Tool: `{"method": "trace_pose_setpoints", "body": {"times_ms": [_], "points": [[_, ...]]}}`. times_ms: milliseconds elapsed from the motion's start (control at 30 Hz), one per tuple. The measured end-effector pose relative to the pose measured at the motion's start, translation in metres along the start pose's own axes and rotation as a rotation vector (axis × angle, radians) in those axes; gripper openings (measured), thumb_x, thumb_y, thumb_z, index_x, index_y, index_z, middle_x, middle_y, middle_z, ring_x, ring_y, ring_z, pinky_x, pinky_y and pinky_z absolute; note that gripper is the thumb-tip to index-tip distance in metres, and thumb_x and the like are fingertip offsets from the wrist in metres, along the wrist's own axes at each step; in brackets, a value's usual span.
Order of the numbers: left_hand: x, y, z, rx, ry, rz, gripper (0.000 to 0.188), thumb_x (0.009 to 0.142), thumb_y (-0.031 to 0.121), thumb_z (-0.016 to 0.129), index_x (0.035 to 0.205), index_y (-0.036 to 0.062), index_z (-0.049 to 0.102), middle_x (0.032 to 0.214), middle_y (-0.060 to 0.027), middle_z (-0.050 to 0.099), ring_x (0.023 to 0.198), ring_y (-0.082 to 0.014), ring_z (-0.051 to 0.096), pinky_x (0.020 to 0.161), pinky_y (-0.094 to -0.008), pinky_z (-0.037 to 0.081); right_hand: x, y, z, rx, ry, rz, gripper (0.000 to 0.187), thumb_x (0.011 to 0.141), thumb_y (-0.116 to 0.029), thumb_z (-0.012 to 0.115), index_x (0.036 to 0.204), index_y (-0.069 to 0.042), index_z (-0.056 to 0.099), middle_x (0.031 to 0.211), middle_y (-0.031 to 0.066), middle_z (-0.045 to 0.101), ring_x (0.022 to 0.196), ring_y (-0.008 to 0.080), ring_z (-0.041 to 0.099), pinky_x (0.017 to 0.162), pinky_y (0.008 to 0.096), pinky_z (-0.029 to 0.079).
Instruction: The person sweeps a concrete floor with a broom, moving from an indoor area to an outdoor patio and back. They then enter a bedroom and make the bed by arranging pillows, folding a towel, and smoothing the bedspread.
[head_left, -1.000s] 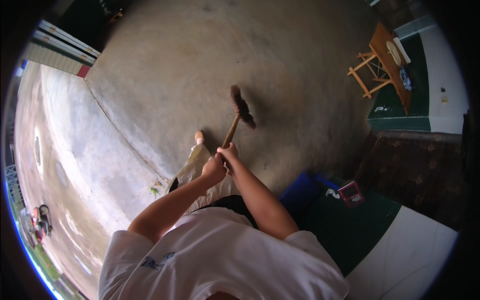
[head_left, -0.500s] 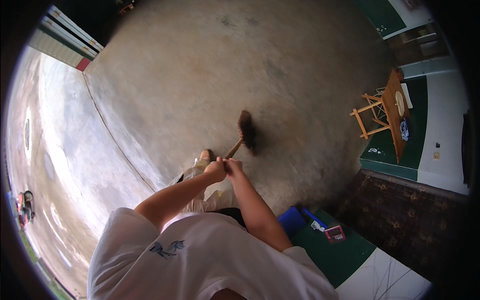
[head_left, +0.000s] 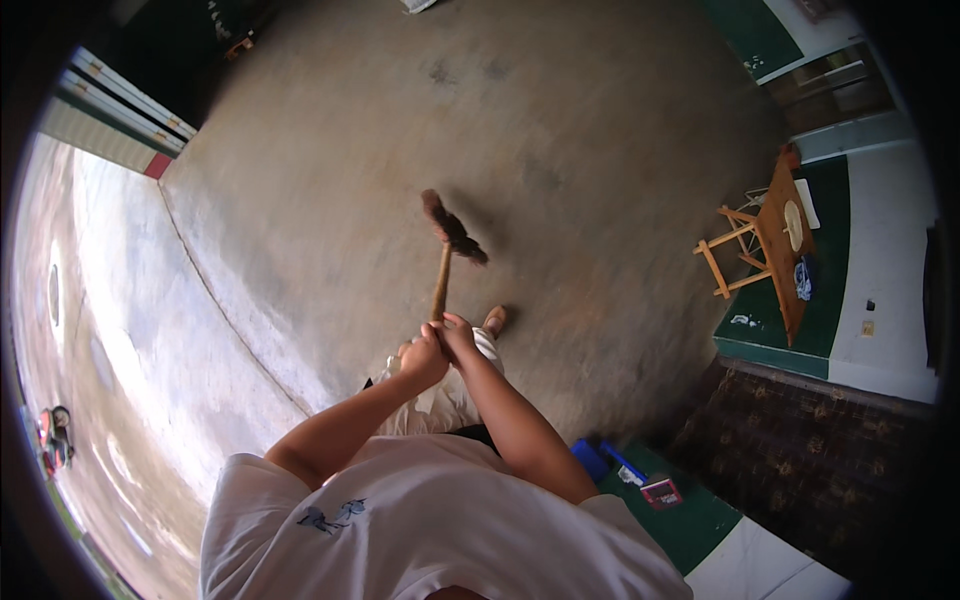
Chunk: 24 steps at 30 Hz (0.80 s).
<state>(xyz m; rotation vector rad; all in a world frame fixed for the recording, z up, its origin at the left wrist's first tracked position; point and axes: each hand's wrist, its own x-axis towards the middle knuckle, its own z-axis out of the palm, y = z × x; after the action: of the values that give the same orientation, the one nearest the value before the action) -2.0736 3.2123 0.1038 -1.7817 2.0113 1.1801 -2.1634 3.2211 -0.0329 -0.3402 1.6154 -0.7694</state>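
Head view, bristle broom: at 12 o'clock from your hands, its dark bristle head at the concrete floor; whether the tips touch, you cannot tell here.
Left hand: closed around the handle.
Right hand: closed on the same handle, against your left hand and slightly nearer the bristle head.
Handle: looks like bare wood, so likely stiff and light enough to steer easily; it could turn in a damp palm.
Bristles: probably springy, hardly fragile, and a poor place to grip.
Best hold: the handle; spacing your hands along it should resist twisting better.
Around you: a folding wooden table between 2 and 3 o'clock, well apart from the broom.
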Motion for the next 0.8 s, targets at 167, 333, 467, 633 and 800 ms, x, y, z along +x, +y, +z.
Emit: {"method": "trace_pose_setpoints", "body": {"times_ms": [167,333,467,633,800], "points": [[0.083,0.077,0.018,-0.164,-0.066,0.049,0.041,0.080,0.025,0.051,0.104,-0.0037,0.032,0.092,-0.0277,0.059,0.086,-0.0419,0.058,0.070,-0.0476,0.047,0.040,-0.063,-0.089,0.063,0.159,-0.046,0.053,0.070,-0.015,0.069,0.115,0.004,0.050,0.098,0.0140,0.060,0.082,0.0206,0.060,0.071,0.0280,0.049],[0.162,0.169,0.032,-0.171,-0.178,0.099,0.043,0.077,0.025,0.056,0.103,-0.0036,0.037,0.091,-0.0260,0.059,0.086,-0.0413,0.058,0.072,-0.0471,0.047,0.106,-0.096,-0.188,0.420,0.086,0.049,0.025,0.071,-0.006,0.066,0.092,0.000,0.054,0.078,0.0078,0.058,0.067,0.0169,0.058,0.058,0.0271,0.047],[0.197,0.213,0.025,-0.097,-0.203,0.060,0.058,0.077,0.028,0.059,0.116,-0.0051,0.034,0.092,-0.0252,0.060,0.086,-0.0376,0.060,0.069,-0.0441,0.049,0.141,-0.113,-0.224,0.326,-0.013,0.145,0.018,0.072,-0.003,0.065,0.084,-0.003,0.052,0.071,0.0069,0.056,0.061,0.0162,0.057,0.049,0.0273,0.046],[0.223,0.226,-0.013,-0.063,-0.155,-0.090,0.046,0.077,0.027,0.058,0.106,-0.0012,0.038,0.095,-0.0248,0.059,0.089,-0.0384,0.059,0.072,-0.0460,0.047,0.166,-0.151,-0.195,0.539,-0.112,0.225,0.014,0.073,-0.003,0.064,0.078,-0.003,0.051,0.062,0.0055,0.051,0.054,0.0163,0.053,0.043,0.0282,0.041],[0.248,0.267,-0.049,-0.082,0.008,-0.106,0.043,0.077,0.027,0.057,0.103,-0.0005,0.037,0.089,-0.0248,0.059,0.084,-0.0419,0.057,0.069,-0.0486,0.046,0.193,-0.222,-0.208,0.538,-0.325,0.225,0.028,0.071,-0.010,0.066,0.090,0.003,0.049,0.065,0.0068,0.051,0.051,0.0151,0.050,0.037,0.0264,0.036]]}}
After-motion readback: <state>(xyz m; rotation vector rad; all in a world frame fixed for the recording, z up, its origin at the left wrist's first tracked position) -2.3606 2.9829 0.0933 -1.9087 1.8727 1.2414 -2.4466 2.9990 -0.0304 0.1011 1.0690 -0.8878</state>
